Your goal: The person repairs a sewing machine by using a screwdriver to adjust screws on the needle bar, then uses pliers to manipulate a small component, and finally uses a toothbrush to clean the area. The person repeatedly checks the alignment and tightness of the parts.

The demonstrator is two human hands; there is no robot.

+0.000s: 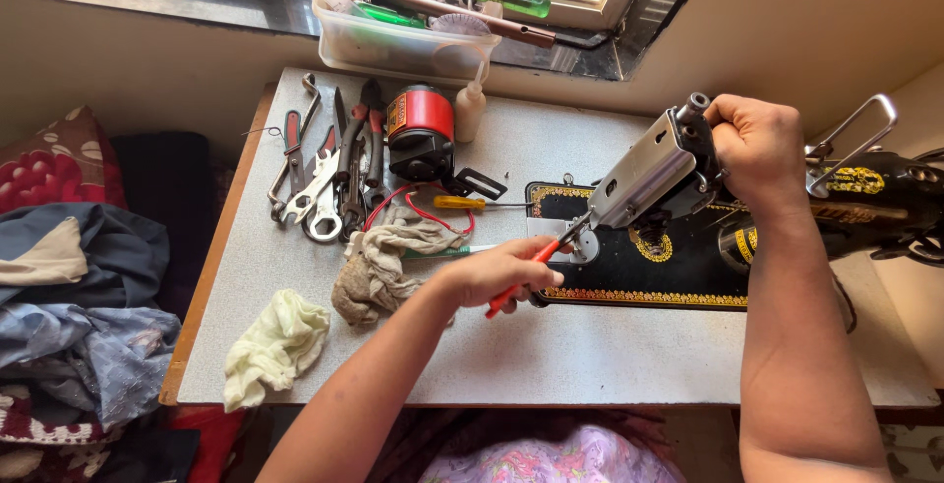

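Note:
A black sewing machine (875,198) with gold ornament lies tipped back on its black base (639,271). My right hand (757,149) grips the top of its silver head end (649,168) and holds it tilted up. My left hand (501,271) is closed on a red-handled screwdriver (511,286), whose tip points up at the needle area under the silver head, by a round metal part (587,244).
On the grey table (551,355) lie wrenches and pliers (329,173), a red and black motor (421,134), a small white bottle (469,109), a yellow screwdriver (462,203), a grey rag (379,267) and a pale yellow cloth (275,345). A clear tool bin (393,45) sits on the sill. Fabric piles at left.

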